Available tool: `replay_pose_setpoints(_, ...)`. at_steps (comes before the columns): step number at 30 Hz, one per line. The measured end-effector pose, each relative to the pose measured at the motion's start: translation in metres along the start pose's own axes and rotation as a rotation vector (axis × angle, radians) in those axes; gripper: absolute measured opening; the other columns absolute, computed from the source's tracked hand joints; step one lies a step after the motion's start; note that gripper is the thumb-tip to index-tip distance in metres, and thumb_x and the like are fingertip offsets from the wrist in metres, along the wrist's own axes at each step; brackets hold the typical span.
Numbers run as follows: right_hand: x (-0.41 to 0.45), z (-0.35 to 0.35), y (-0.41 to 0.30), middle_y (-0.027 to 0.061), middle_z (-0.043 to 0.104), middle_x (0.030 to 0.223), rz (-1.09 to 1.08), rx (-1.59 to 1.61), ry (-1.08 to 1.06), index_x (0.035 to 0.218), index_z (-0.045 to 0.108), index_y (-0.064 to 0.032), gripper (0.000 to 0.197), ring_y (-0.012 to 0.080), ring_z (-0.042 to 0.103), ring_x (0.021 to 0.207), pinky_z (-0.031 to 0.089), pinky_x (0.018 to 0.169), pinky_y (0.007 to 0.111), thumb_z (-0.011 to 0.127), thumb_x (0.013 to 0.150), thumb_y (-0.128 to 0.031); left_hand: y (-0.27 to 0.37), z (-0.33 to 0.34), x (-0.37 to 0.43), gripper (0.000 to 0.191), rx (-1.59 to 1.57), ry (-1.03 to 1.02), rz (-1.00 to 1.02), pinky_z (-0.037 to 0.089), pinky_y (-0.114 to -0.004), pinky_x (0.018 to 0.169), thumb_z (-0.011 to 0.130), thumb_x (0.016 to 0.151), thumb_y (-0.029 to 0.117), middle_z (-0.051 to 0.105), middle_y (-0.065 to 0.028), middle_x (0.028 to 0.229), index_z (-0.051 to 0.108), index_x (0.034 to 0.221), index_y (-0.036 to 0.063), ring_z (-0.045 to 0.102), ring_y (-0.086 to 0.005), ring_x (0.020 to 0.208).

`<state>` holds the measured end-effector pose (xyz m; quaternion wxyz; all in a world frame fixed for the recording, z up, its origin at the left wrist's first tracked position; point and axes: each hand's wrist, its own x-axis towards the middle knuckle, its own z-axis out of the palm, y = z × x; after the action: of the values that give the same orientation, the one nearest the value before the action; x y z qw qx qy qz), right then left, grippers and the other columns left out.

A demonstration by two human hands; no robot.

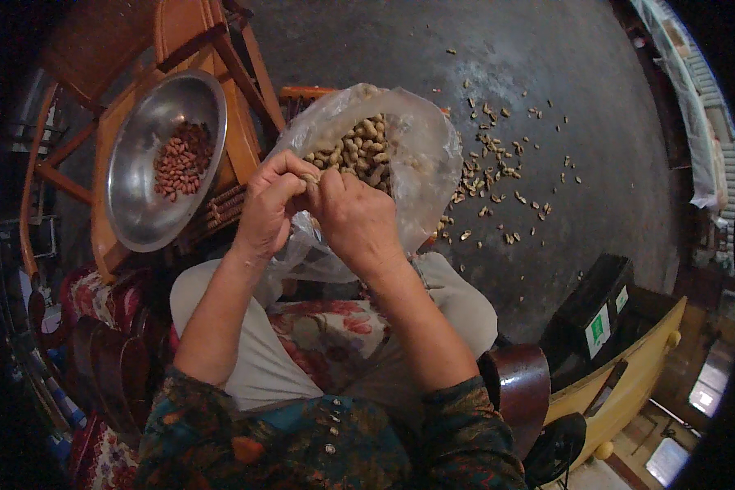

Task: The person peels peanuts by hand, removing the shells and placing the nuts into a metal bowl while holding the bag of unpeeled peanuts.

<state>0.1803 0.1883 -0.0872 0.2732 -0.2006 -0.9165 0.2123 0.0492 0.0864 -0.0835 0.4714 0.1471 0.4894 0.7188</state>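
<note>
Both my hands meet over the near edge of a clear plastic bag filled with unshelled peanuts. Between the fingertips of my left hand and my right hand is a peanut in its shell, partly hidden by the fingers. To the left, a steel basin rests tilted in view on a wooden chair, with shelled reddish peanut kernels heaped inside. Pieces of peanut shell lie scattered on the dark floor to the right of the bag.
The wooden chair stands at the left, its frame close to my left forearm. At the lower right are a black box with labels, a yellow wooden panel and a dark wooden armrest. Floral cushion fabric shows between my legs.
</note>
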Motion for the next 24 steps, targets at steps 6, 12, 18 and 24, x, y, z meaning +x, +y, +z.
replay_pose_setpoints(6, -0.002, 0.004, 0.0, 0.0094, 0.063, 0.075, 0.045, -0.069, 0.045, 0.09, 0.057, -0.0106, 0.019, 0.0304, 0.068, 0.065, 0.055, 0.058, 0.043, 0.069, 0.099, -0.022, -0.013, 0.001, 0.005, 0.017, 0.067, -0.017, 0.07, 0.057, -0.028, 0.076, 0.051, 0.093, -0.001, 0.069, -0.0066, 0.096, 0.065, 0.101, 0.002, 0.066, -0.0115, 0.083)
replay_pose_setpoints(12, 0.001, -0.002, 0.016, 0.0096, 0.065, 0.079, 0.055, -0.005, 0.024, 0.092, 0.057, -0.0096, 0.017, 0.03, 0.069, 0.073, 0.057, 0.062, 0.043, 0.069, 0.097, -0.021, -0.015, 0.009, 0.009, 0.023, 0.057, 0.003, -0.021, 0.057, -0.03, 0.082, 0.048, 0.095, 0.002, 0.069, -0.0061, 0.102, 0.065, 0.11, 0.0013, 0.067, -0.0122, 0.089)
replay_pose_setpoints(18, 0.005, -0.01, 0.021, 0.0113, 0.067, 0.083, 0.076, 0.067, -0.026, 0.099, 0.059, -0.0084, 0.021, 0.0324, 0.07, 0.076, 0.057, 0.065, 0.045, 0.069, 0.102, -0.027, -0.009, 0.012, 0.012, 0.031, 0.041, -0.024, -0.022, 0.054, -0.034, 0.091, 0.047, 0.1, 0.011, 0.068, -0.0093, 0.109, 0.067, 0.12, -0.0026, 0.067, -0.0167, 0.096)
replay_pose_setpoints(24, 0.005, -0.011, 0.024, 0.0113, 0.068, 0.088, 0.067, 0.085, -0.084, 0.103, 0.061, -0.0081, 0.021, 0.033, 0.072, 0.078, 0.058, 0.067, 0.044, 0.073, 0.099, -0.025, -0.014, 0.008, 0.014, 0.032, -0.132, -0.039, -0.086, 0.055, -0.031, 0.089, 0.047, 0.108, 0.02, 0.07, -0.0066, 0.11, 0.068, 0.121, -0.0009, 0.067, -0.014, 0.1)
